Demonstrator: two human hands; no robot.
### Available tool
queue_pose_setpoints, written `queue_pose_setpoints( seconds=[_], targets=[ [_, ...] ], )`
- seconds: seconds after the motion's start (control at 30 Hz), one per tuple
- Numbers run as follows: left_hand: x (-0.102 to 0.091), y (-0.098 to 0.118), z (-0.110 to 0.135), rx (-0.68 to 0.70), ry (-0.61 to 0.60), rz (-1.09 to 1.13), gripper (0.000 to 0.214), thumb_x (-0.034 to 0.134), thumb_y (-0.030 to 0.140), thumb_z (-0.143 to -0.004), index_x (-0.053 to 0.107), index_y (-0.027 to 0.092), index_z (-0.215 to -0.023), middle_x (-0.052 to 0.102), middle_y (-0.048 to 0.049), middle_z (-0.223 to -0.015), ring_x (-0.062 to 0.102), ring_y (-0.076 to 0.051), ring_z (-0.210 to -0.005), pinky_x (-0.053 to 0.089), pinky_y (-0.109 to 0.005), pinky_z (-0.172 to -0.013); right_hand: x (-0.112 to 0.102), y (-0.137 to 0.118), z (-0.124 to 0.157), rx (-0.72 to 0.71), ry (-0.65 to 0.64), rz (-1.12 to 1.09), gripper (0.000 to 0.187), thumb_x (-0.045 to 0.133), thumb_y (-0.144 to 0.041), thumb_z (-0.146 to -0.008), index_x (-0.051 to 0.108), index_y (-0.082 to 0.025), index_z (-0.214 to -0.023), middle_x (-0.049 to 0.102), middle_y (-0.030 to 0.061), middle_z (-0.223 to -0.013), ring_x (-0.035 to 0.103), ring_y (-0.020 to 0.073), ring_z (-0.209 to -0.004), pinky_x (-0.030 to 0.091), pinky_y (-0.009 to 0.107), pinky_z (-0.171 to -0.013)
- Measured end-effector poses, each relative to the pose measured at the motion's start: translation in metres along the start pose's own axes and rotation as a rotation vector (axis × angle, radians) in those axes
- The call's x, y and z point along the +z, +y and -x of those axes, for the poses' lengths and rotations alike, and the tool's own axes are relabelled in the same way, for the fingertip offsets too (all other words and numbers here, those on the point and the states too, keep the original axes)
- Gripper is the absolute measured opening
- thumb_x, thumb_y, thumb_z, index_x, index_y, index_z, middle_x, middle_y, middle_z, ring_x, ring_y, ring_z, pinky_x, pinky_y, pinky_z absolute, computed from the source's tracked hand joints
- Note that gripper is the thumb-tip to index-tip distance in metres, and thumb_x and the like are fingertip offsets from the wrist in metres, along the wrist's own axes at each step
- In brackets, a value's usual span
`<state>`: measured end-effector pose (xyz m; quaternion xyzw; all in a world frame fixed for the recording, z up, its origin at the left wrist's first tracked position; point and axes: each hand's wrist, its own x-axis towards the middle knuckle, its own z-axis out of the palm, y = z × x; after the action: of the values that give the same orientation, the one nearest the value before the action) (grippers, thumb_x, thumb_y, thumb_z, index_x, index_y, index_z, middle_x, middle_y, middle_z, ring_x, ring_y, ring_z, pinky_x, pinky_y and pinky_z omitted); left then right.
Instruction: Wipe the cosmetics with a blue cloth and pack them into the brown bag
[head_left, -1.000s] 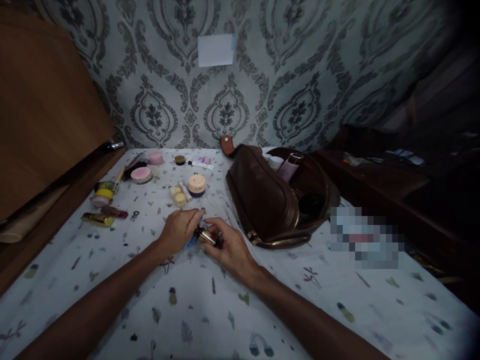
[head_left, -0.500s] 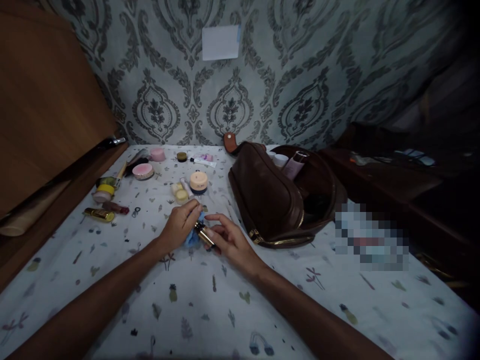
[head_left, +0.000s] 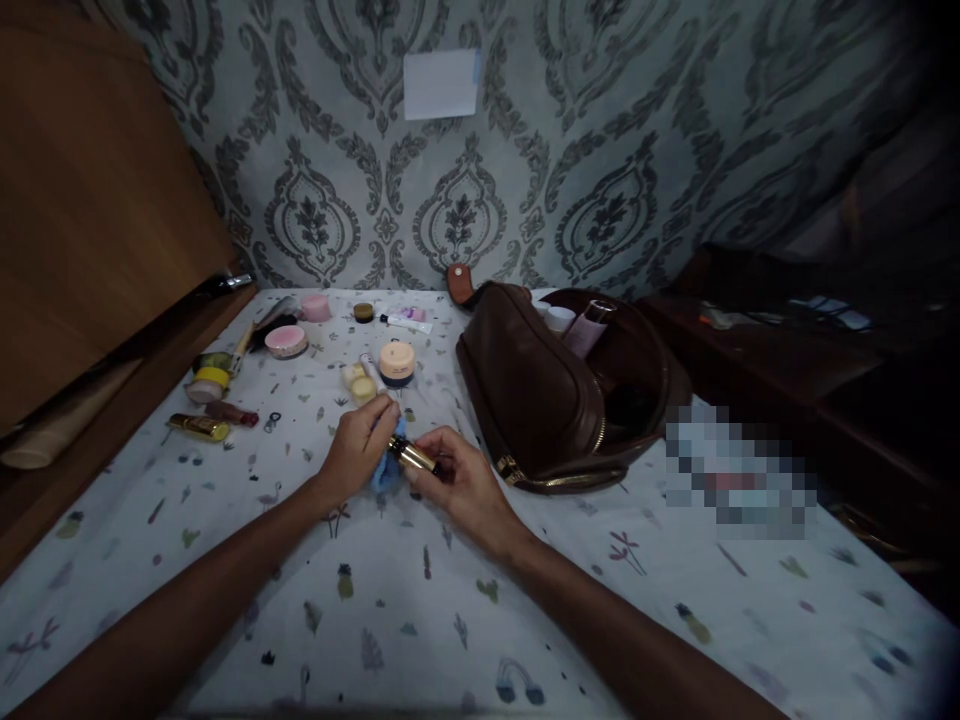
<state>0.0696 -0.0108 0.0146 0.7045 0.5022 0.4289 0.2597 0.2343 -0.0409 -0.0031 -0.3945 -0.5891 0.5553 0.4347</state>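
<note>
Head view: the tube (head_left: 414,457) sat between the hands, slanted, black tip toward the left hand (head_left: 360,445), far end in the right hand (head_left: 465,480). Left was curled nearly closed on a blue cloth (head_left: 386,472); couldn't tell if its fingers also gripped the tip. Right had thumb and fingers pinched on the tube, not a full fist.

Doing it well, my judgement: right needed a firm hold low on the tube, gold middle left bare for the cloth; left needed light, even pressure with the cloth bunched around the tip, turning the tube rather than scrubbing. Too loose a pinch could have let the smooth tube slip. Both hands were best kept low, clear of the jar (head_left: 397,364) and yellow pot (head_left: 363,390) just beyond the left.

Versus half a second earlier: right forefinger had been stretched out toward the left hand; now it was bent in by the tube, which lay a bit flatter. Bag (head_left: 525,380), beyond and right of the right hand, hadn't moved.
</note>
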Motion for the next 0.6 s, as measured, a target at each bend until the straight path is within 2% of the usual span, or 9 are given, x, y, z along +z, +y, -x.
queue_pose_setpoints(
  seconds=[0.17,0.37,0.5,0.6],
  targets=[
    [-0.0014,0.0023,0.0013,0.021,-0.015,0.035,0.031,0.042,0.038,-0.093,0.044,0.021,-0.067,0.040,0.0057,-0.059,0.041,-0.012,-0.058,0.033,-0.025,-0.058,0.0005,-0.0083,0.0001,0.185,-0.120,-0.215,0.045,0.073,-0.056,-0.074,0.057,-0.019,-0.095,0.065,-0.0021,-0.071,0.062,0.0130,-0.054,0.037,0.021,-0.044],
    [-0.0037,0.0017,0.0018,0.038,-0.027,0.144,0.026,0.047,0.038,-0.092,0.054,0.019,-0.075,0.050,0.0046,-0.067,0.049,-0.012,-0.065,0.038,-0.023,-0.064,-0.0016,-0.0096,-0.0011,0.344,-0.246,-0.526,0.045,0.077,-0.055,-0.072,0.054,-0.019,-0.086,0.073,0.0041,-0.075,0.066,0.0133,-0.052,0.032,0.019,-0.041],
    [-0.0034,0.0033,0.0012,-0.013,-0.004,0.170,0.027,0.049,0.038,-0.091,0.053,0.020,-0.072,0.048,0.0054,-0.064,0.046,-0.012,-0.062,0.038,-0.023,-0.062,-0.0004,-0.0107,-0.0005,0.336,-0.242,-0.527,0.045,0.076,-0.056,-0.072,0.056,-0.018,-0.087,0.072,0.0036,-0.077,0.066,0.0127,-0.056,0.034,0.019,-0.043],
    [-0.0016,0.0048,0.0011,-0.043,-0.004,0.167,0.028,0.049,0.038,-0.090,0.050,0.020,-0.070,0.045,0.0059,-0.062,0.044,-0.011,-0.061,0.037,-0.023,-0.061,0.0014,-0.0093,-0.0002,0.264,-0.201,-0.411,0.047,0.083,-0.052,-0.066,0.061,-0.017,-0.087,0.067,-0.0008,-0.075,0.061,0.0098,-0.058,0.038,0.019,-0.046]
  ],
)
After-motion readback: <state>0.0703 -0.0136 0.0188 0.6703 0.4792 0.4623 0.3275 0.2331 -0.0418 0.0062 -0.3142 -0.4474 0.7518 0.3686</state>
